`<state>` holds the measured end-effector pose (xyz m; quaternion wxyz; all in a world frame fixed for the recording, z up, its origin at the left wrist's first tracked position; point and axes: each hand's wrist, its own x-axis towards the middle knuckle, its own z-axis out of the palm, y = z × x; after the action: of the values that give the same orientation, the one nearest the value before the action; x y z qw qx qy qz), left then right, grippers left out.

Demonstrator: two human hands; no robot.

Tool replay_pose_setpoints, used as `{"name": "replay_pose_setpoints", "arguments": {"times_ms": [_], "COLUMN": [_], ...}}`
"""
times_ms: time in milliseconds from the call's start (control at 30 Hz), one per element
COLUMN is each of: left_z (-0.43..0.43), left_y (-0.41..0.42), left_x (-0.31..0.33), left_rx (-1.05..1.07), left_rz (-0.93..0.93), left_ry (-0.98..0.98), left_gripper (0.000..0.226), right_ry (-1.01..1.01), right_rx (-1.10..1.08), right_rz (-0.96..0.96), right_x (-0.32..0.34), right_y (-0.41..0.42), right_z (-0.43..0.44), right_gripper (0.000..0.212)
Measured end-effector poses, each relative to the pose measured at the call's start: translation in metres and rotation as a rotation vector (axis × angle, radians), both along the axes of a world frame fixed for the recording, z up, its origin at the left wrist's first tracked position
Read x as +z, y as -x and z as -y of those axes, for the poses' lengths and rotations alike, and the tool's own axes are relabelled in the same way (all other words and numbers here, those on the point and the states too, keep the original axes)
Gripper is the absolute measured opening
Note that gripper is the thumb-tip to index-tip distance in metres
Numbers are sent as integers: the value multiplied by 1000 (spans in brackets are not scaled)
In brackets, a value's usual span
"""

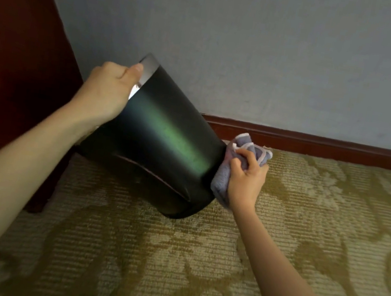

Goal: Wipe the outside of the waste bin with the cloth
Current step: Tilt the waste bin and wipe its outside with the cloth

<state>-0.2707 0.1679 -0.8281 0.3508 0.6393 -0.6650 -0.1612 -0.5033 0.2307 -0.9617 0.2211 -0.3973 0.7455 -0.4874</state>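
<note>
Patterned olive carpet [302,241] meets a grey-blue wall [257,42] at a dark red skirting [318,144]. Dark red furniture [10,67] stands at left. The black bin [159,142] is tilted over the carpet, rim up-left, base low-right. The left grip [107,90] clasps its rim. The right grip [246,179] clutches the cloth [222,180] against the bin's base end.

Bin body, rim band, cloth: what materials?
The waste bin: dark glossy body with a green sheen streak, plastic or coated metal, cannot tell which. Its rim band: silvery, reflective, probably metal. The cloth: grey-lilac, fuzzy nap, pale stitched edge, likely microfibre.
</note>
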Motion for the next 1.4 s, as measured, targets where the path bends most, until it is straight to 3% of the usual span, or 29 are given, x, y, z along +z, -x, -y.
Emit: {"name": "replay_pose_setpoints", "arguments": {"times_ms": [133,267,333,600,800,900,967,1067,1267,1400], "left_z": [-8,-21,-29,-54,-89,-110,-108,-102,-96,-89], "left_y": [0,0,9,86,163,178,173,153,80,49], "left_x": [-2,-5,-3,-8,-33,-48,-47,-43,-43,-47], "left_rx": [-23,-89,-143,-421,-548,-544,-553,-655,-882,-928], "left_rz": [-29,-196,-191,9,279,499,466,386,697,723], "left_ry": [26,27,44,46,-11,121,129,51,395,412], "left_gripper": [52,47,39,27,26,23,25,31,40,34], "right_ry": [-25,-23,-1,41,49,69,63,62,17,17], "right_rx": [-27,-202,-265,-240,-209,-187,-152,-124,-127,-156], "right_rz": [230,618,727,734,606,560,561,616,630,644], "right_x": [-4,-11,-14,-4,10,15,18,14,3,-6], "right_y": [19,36,43,70,100,113,113,107,87,80], "right_z": [-10,-25,-31,-38,-53,-65,-74,-80,-71,-64], "right_gripper": [14,21,26,21,23,21,8,10,8,21]}}
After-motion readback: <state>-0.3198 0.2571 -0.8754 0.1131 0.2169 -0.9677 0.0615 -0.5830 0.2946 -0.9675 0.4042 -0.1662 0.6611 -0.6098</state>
